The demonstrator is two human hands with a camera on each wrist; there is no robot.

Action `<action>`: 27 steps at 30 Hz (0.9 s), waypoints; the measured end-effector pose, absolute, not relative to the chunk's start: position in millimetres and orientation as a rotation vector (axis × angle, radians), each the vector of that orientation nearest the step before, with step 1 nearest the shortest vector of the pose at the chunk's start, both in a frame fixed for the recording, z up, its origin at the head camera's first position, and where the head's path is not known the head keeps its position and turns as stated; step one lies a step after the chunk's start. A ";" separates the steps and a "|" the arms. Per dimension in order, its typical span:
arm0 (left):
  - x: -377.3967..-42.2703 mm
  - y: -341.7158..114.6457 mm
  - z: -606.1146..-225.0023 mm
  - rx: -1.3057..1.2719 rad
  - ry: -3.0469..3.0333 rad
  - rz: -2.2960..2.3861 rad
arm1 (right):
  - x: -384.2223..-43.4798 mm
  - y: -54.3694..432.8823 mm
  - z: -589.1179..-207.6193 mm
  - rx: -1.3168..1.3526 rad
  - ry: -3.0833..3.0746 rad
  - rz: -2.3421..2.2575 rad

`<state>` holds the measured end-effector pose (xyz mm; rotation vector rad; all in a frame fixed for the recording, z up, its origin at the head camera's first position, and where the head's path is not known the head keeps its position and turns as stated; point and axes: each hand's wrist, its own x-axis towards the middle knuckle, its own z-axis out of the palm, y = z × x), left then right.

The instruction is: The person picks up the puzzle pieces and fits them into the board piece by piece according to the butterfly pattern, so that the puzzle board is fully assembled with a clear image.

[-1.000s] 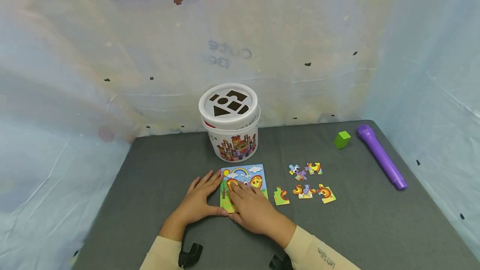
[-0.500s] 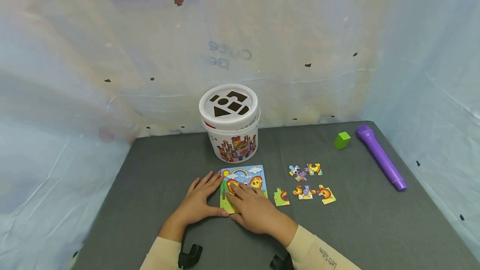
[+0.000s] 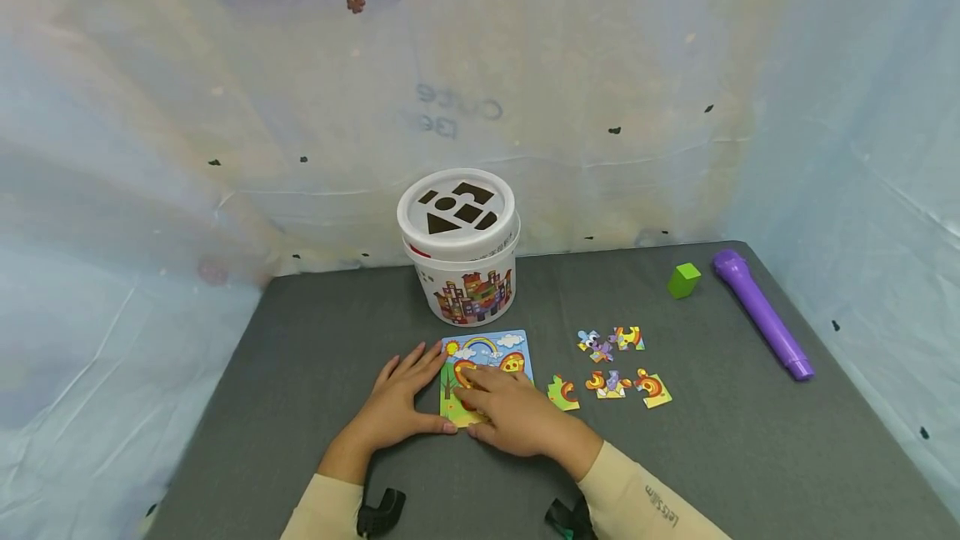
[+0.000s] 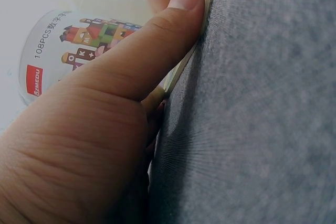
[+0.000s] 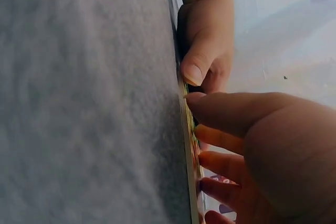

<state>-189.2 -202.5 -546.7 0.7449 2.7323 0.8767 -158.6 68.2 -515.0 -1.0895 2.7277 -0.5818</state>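
Note:
A square picture puzzle board [image 3: 489,339], with a rainbow, sun and butterfly on it, lies flat on the grey table. My left hand [image 3: 397,407] is spread at its left side, fingertips by the left edge and thumb at the near-left corner. My right hand [image 3: 519,419] reaches over the lower part of the board, fingertips on the picture, hiding its near-right portion. In the right wrist view, the right thumb [image 5: 226,109] is at the board's near edge, close to the left thumb [image 5: 195,69]. Several loose puzzle pieces [image 3: 609,386] lie to the right.
Behind the board stands a white lidded bucket [image 3: 472,286] with shape cutouts in its lid. A green block [image 3: 683,280] and a purple microphone-shaped stick [image 3: 763,315] lie at the back right of the table [image 3: 330,315]. Curtains hang around the back and sides.
My right hand has slid slightly right across the board, uncovering more of its lower left and covering more of the right side. The left hand stays in place.

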 end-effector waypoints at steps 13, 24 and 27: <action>-189.6 -203.2 -547.5 0.741 2.733 0.879 | -158.3 66.7 -523.0 -1.076 2.746 -0.487; -188.3 -204.1 -548.6 0.751 2.746 0.888 | -163.4 73.3 -523.0 -1.039 2.631 -0.880; -188.3 -203.0 -548.1 0.751 2.752 0.886 | -164.3 76.7 -521.8 -1.026 2.605 -1.031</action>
